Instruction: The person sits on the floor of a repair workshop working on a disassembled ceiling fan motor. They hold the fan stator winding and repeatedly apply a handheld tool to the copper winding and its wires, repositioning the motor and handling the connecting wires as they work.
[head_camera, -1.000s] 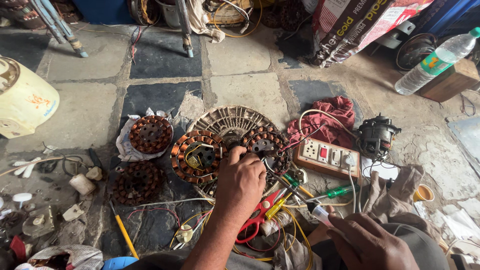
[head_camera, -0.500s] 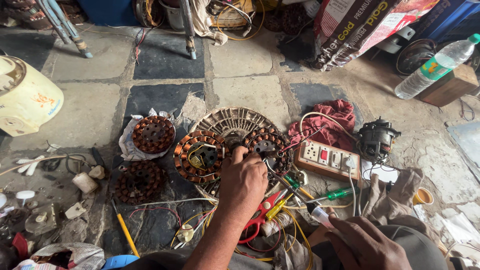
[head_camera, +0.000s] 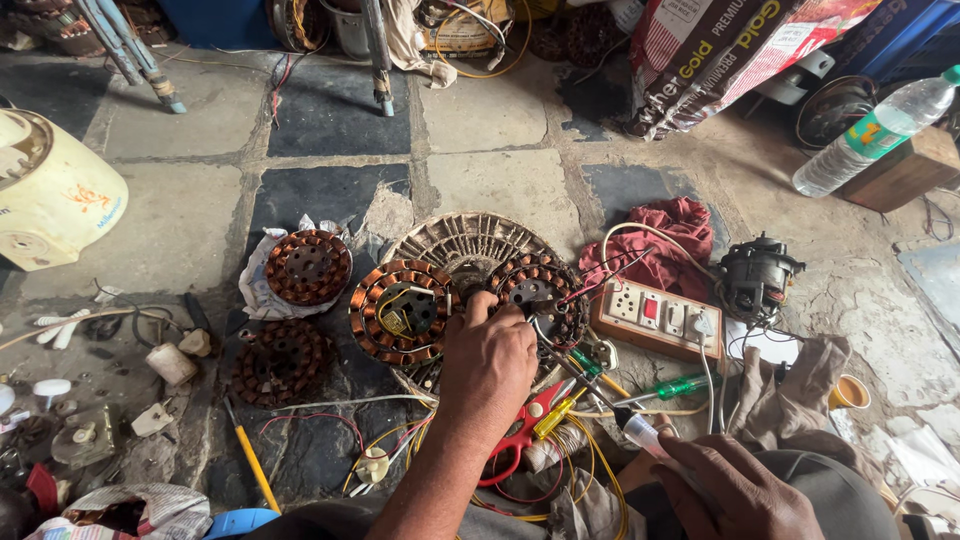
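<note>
My left hand (head_camera: 487, 362) rests fingers-down on the floor work, its fingertips touching the gap between two copper-wound stators: one with orange coils (head_camera: 400, 312) and a darker one (head_camera: 541, 291). Both lie on a round ribbed metal fan cover (head_camera: 462, 240). Low at the right, my right hand (head_camera: 738, 492) grips a white-collared probe tool (head_camera: 640, 432). Its thin dark tip reaches up toward the darker stator, next to my left hand. Red-handled pliers (head_camera: 518, 437) lie just below my left wrist.
Two more stators (head_camera: 308, 266) (head_camera: 280, 360) lie to the left. A wooden socket board (head_camera: 655, 316), red cloth (head_camera: 668, 243), small motor (head_camera: 756, 276) and green screwdriver (head_camera: 682, 385) sit to the right. A cream appliance (head_camera: 50, 195), plastic bottle (head_camera: 878, 128) and yellow screwdriver (head_camera: 252, 462) ring the stone floor.
My left hand stays on the stators, fingers shifting slightly. My right hand holds the probe in nearly the same place. The view has drifted a little.
</note>
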